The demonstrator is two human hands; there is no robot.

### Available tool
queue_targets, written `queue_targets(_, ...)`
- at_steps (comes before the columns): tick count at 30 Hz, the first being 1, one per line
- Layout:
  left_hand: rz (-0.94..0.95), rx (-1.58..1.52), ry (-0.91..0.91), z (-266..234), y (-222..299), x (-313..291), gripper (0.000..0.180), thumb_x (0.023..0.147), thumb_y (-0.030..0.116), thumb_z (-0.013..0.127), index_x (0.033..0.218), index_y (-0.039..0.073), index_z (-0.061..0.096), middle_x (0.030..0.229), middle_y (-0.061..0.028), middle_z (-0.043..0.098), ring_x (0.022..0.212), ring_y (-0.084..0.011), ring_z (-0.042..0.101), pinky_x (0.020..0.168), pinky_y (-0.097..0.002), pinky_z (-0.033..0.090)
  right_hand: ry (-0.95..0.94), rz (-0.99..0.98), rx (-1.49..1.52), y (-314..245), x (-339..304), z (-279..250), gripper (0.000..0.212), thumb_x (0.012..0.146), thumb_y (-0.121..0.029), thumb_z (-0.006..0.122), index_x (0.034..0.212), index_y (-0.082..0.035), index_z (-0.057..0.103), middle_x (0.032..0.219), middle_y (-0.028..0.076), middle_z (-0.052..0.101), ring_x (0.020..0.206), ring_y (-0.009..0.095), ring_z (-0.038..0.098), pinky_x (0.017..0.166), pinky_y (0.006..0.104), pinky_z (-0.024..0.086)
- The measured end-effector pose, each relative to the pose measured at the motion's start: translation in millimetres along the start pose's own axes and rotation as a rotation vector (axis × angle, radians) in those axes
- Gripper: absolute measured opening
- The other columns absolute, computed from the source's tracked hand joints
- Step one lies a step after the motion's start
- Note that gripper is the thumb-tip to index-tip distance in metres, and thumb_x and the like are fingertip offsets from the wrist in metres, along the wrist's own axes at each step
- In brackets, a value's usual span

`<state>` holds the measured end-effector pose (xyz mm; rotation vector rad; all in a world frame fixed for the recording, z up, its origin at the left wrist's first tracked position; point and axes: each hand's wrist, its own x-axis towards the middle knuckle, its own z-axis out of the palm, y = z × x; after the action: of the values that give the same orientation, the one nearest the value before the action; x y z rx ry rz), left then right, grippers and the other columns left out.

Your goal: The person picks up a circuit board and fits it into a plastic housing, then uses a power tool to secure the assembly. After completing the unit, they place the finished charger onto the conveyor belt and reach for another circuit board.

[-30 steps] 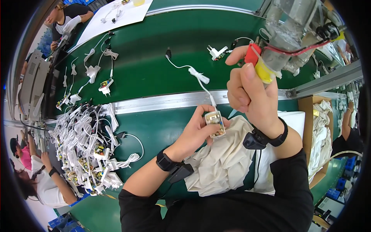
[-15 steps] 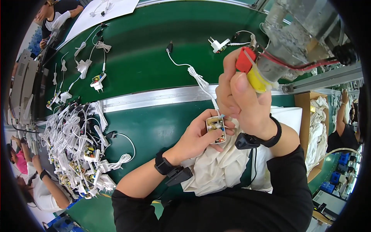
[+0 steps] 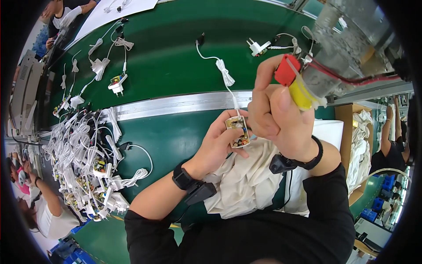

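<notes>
My left hand (image 3: 218, 136) holds an opened white charger (image 3: 240, 140), its circuit board facing up and the thumb lying across its components. From its top edge a white cable (image 3: 225, 72), tied in a bundle, runs over the metal rail to a black plug end (image 3: 200, 39). Above and to the right, my right hand (image 3: 281, 110) is closed on a grey hanging tool (image 3: 314, 77). The index finger curls over the tool's red block (image 3: 288, 70), beside yellow tape (image 3: 303, 93). The tool's working end is hidden by the hand.
On the left lies a heap of white cabled chargers (image 3: 88, 163). More chargers (image 3: 118, 84) sit on the far green strip (image 3: 167, 66) beyond the metal rail (image 3: 176, 105). Crumpled white cloth (image 3: 246, 180) lies before me; a cardboard box (image 3: 347, 121) stands right. Other people work at both sides.
The left hand and its charger have shifted slightly left and up, away from the right hand. The tool and right hand sit slightly further right. Items on the far strip appear further right.
</notes>
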<state>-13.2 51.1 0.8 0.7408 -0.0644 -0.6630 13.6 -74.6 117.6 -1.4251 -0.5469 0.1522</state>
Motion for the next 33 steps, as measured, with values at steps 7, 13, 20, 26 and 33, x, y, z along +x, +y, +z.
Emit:
queue_targets(7, 0.043, -0.059, -0.012, -2.3, 1.9, -0.3, 0.033, 0.089, 0.005, 0.041, 0.123, 0.005, 0.039, 0.105, -0.0061, 0.054, 0.092, -0.0134, 0.059, 0.060, -0.0291, 0.057, -0.026, 0.020, -0.023, 6.4, -2.9, 1.3, 0.045, 0.090, -0.046, 0.047, 0.107, -0.007, 0.033, 0.052, -0.002, 0.035, 0.042, 0.004, 0.029, 0.040, 0.0212, 0.024)
queue_targets(13, 0.028, -0.077, -0.040, -3.2, 4.0, -1.8, 0.033, 0.091, 0.007, 0.042, 0.124, 0.005, 0.037, 0.105, -0.0064, 0.054, 0.095, -0.0143, 0.059, 0.065, -0.0317, 0.058, -0.021, 0.042, -0.021, 3.3, -1.6, 3.9, 0.049, 0.090, -0.048, 0.047, 0.110, -0.006, 0.032, 0.052, -0.002, 0.035, 0.042, 0.004, 0.030, 0.040, 0.0211, 0.024)
queue_targets(20, -0.008, -0.245, -0.100, 2.4, 8.2, -0.4, 0.033, 0.094, 0.012, 0.039, 0.126, 0.004, 0.034, 0.116, -0.0094, 0.050, 0.104, -0.0195, 0.056, 0.085, -0.0393, 0.052, 0.022, 0.072, -0.019, -3.8, 2.0, 11.4, 0.054, 0.089, -0.052, 0.047, 0.110, -0.004, 0.032, 0.052, -0.002, 0.035, 0.042, 0.004, 0.029, 0.040, 0.0208, 0.024)
queue_targets(26, -0.029, -0.337, -0.198, 2.2, 8.7, -1.4, 0.034, 0.096, 0.014, 0.035, 0.127, 0.003, 0.032, 0.124, -0.0128, 0.046, 0.113, -0.0235, 0.052, 0.096, -0.0431, 0.045, -0.027, 0.043, -0.035, 1.9, 0.5, 12.9, 0.052, 0.089, -0.051, 0.047, 0.107, -0.005, 0.032, 0.052, -0.002, 0.034, 0.041, 0.004, 0.029, 0.039, 0.0203, 0.023)
queue_targets(33, -0.039, -0.370, -0.178, 1.7, 9.8, -3.2, 0.033, 0.095, 0.012, 0.035, 0.128, 0.004, 0.032, 0.123, -0.0122, 0.047, 0.112, -0.0233, 0.052, 0.096, -0.0425, 0.046, -0.032, 0.022, -0.027, 0.6, 3.7, 15.6, 0.050, 0.090, -0.050, 0.046, 0.107, -0.005, 0.033, 0.051, -0.002, 0.033, 0.040, 0.004, 0.028, 0.039, 0.0200, 0.023)
